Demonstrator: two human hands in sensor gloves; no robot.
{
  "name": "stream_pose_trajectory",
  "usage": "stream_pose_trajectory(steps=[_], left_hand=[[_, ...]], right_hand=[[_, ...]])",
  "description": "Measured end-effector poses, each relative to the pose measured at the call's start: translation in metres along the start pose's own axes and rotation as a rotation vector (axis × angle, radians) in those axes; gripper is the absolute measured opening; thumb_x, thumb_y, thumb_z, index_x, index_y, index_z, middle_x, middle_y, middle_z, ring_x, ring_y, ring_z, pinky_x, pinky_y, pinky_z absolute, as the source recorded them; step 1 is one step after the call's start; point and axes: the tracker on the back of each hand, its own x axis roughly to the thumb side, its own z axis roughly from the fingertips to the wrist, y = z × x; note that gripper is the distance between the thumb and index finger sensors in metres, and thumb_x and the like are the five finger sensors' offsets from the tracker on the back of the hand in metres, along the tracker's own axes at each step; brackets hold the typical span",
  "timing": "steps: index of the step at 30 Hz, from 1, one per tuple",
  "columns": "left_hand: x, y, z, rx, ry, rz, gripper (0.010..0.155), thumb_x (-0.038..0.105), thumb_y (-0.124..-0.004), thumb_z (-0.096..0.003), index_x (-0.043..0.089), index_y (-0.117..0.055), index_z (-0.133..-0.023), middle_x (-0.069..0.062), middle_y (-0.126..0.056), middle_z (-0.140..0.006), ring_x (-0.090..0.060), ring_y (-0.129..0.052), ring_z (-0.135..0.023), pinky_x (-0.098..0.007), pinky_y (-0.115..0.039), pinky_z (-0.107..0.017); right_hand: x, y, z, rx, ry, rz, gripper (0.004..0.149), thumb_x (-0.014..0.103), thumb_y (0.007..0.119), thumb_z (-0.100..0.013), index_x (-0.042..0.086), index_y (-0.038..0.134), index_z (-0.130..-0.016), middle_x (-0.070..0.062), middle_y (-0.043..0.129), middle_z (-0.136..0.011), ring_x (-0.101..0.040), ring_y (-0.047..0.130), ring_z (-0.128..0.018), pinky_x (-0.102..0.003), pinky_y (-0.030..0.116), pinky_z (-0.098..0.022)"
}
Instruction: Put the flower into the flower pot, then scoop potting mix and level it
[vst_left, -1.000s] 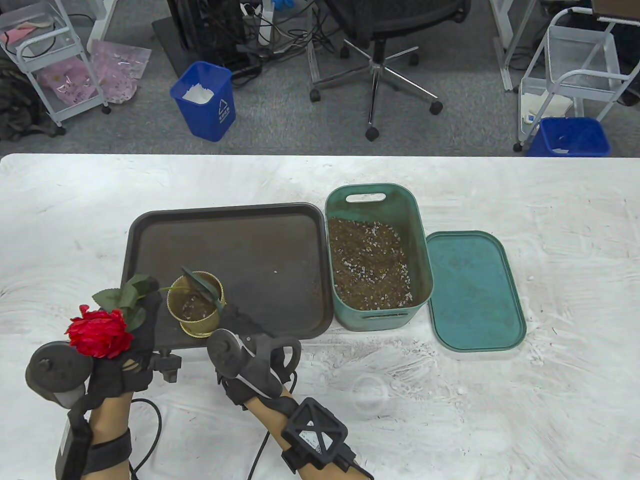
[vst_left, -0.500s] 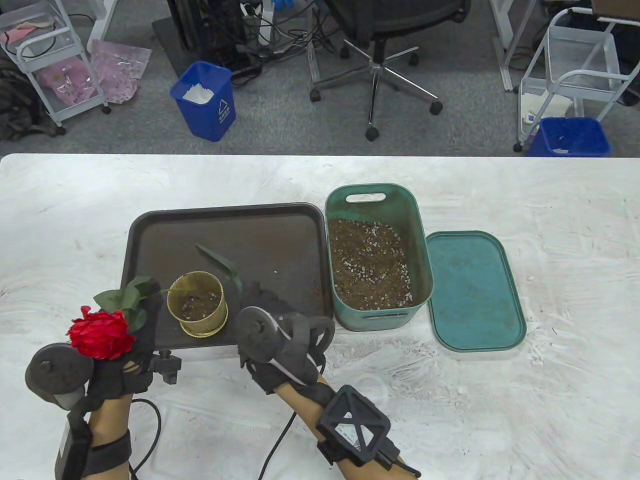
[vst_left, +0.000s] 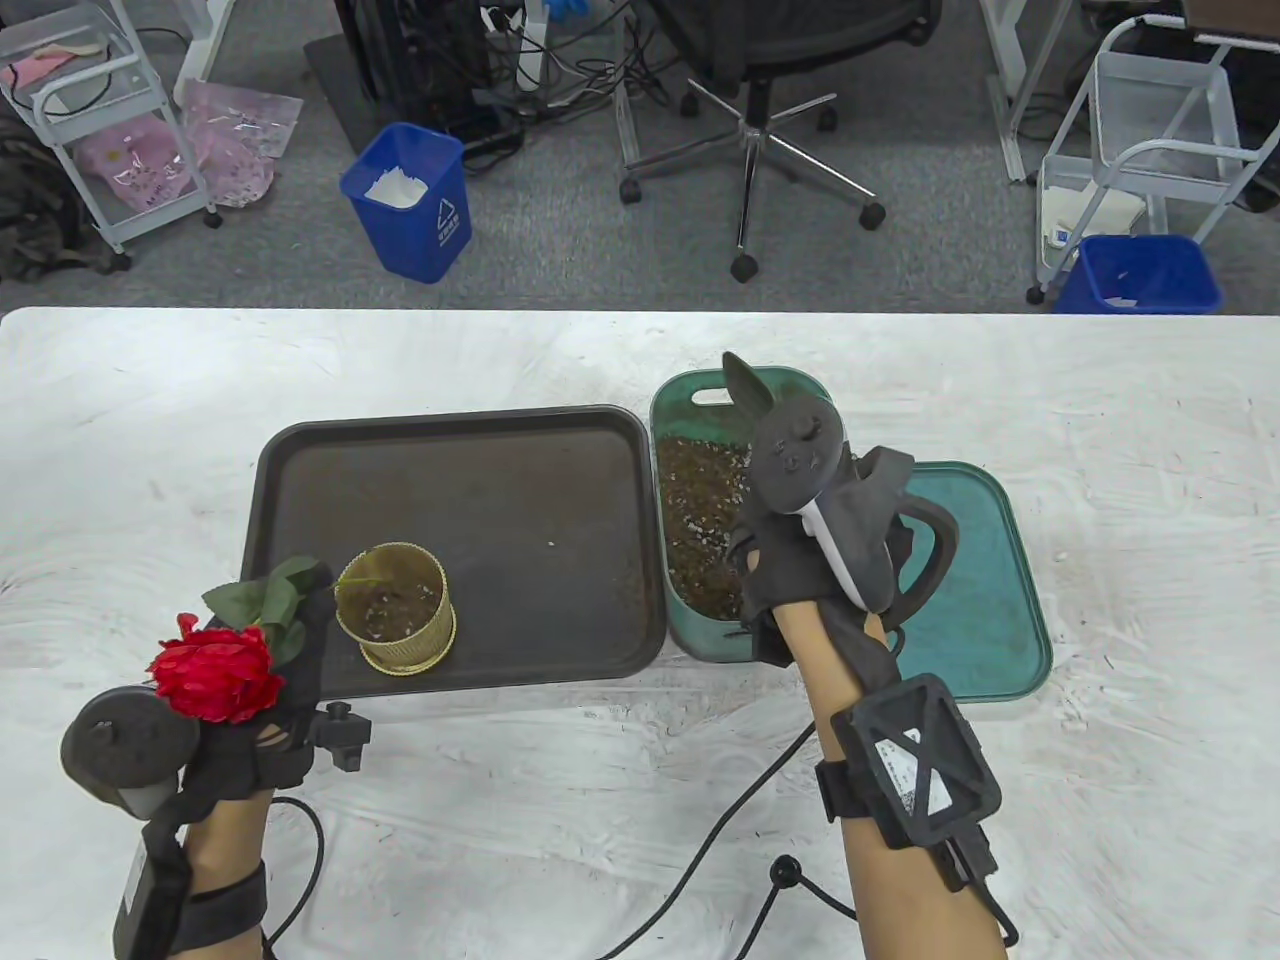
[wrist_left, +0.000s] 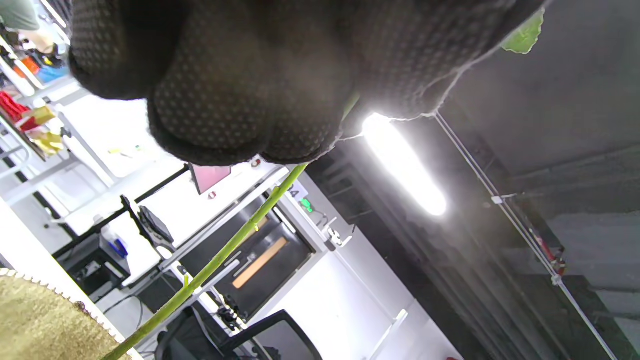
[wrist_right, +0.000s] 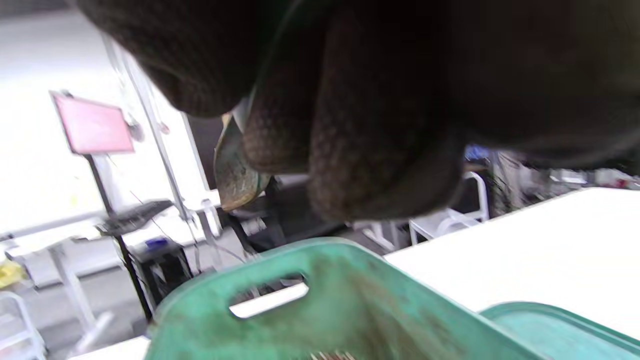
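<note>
Holding light, floppy red artificial flower (vst_left: 215, 672) by its thin green stem, left hand (vst_left: 262, 725) fingers pinched; right hand (vst_left: 800, 570) gripped small green trowel (wrist_right: 232, 167) over soil.

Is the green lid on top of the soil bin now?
No, the green lid lies flat on the table beside the soil bin, which is open.

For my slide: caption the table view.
Left hand holds flower in gold pot; right hand carries trowel over green soil bin.
</note>
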Motion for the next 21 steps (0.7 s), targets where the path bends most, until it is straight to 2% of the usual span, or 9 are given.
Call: stream_pose_trajectory(steps=[4,9,12,16,21], left_hand=[[0.002,0.002,0.000,0.004,-0.012,-0.027,0.042,0.042,-0.085,-0.0413,0.024,-0.091,-0.079,0.000,-0.100,-0.067,-0.028,-0.105,-0.045,-0.044,-0.087,-0.044],[0.000,0.003,-0.001,0.010,-0.004,-0.032,0.042,0.042,-0.085,-0.0415,0.024,-0.091,-0.079,0.000,-0.100,-0.067,-0.028,-0.105,-0.045,-0.044,-0.087,-0.045],[-0.003,0.004,-0.002,0.013,0.004,-0.027,0.042,0.042,-0.085,-0.0414,0.024,-0.090,-0.079,0.000,-0.100,-0.067,-0.028,-0.105,-0.045,-0.044,-0.087,-0.044],[-0.003,0.005,-0.001,0.016,0.007,-0.027,0.042,0.042,-0.085,-0.0414,0.024,-0.091,-0.079,0.000,-0.100,-0.067,-0.028,-0.105,-0.045,-0.044,-0.087,-0.044],[-0.003,0.005,-0.001,0.018,0.004,-0.036,0.042,0.042,-0.085,-0.0413,0.024,-0.091,-0.079,0.000,-0.100,-0.067,-0.028,-0.106,-0.045,-0.044,-0.087,-0.044]], right_hand=[[-0.003,0.026,-0.032,0.186,0.090,0.003,0.051,0.035,0.081,-0.040,0.004,0.081,-0.081,-0.012,0.103,-0.048,-0.029,0.107,-0.021,-0.042,0.093,-0.010],[0.008,0.059,-0.061,0.321,0.138,0.089,0.051,0.034,0.081,-0.040,0.005,0.081,-0.082,-0.013,0.103,-0.049,-0.029,0.107,-0.022,-0.043,0.093,-0.011],[0.012,0.077,-0.068,0.397,0.151,0.146,0.051,0.035,0.080,-0.040,0.005,0.081,-0.082,-0.013,0.102,-0.050,-0.029,0.106,-0.023,-0.042,0.093,-0.012],[0.013,0.093,-0.071,0.410,0.158,0.206,0.052,0.035,0.080,-0.040,0.005,0.080,-0.083,-0.012,0.102,-0.050,-0.028,0.107,-0.023,-0.041,0.094,-0.011],[0.010,0.106,-0.073,0.487,0.171,0.138,0.052,0.035,0.079,-0.041,0.005,0.080,-0.083,-0.012,0.102,-0.050,-0.028,0.107,-0.023,-0.041,0.094,-0.011]])
